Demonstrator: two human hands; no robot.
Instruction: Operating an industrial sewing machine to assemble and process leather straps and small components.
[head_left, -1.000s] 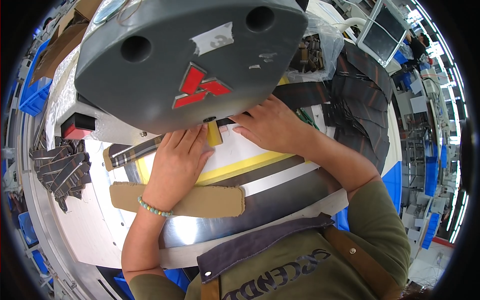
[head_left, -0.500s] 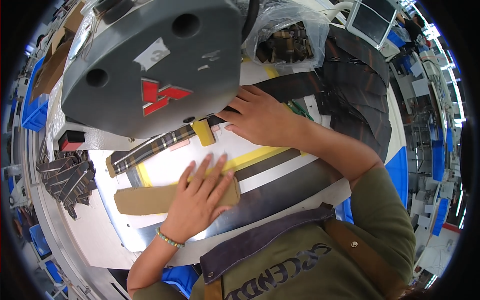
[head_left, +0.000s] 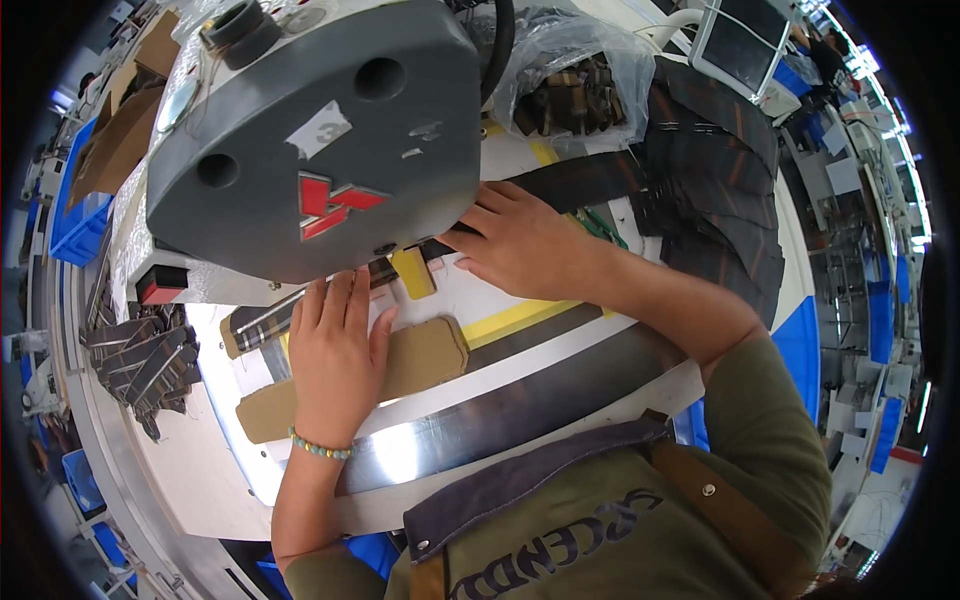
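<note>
Head view: our left hand (head_left: 335,350) lies flat, fingers spread, on a brown cardboard strip (head_left: 425,355); at two o'clock, our right hand (head_left: 520,245) presses dark fabric (head_left: 590,180) under the grey machine head (head_left: 320,130).

A single head-worn fisheye looks steeply down, close over the grey machine head (head_left: 310,140) at eleven o'clock and the white worktable (head_left: 250,470) below.

Lighting: bright, even, overhead workshop light. Glare: a white hotspot on the polished metal strip (head_left: 480,425) and a soft sheen across the grey machine housing (head_left: 320,130). Shadows: dark beneath the housing's lower edge. Distortion: strong fisheye, straight edges bowed, black vignette ringing the frame. Focus: centre sharp; rim softer and smeared.
</note>
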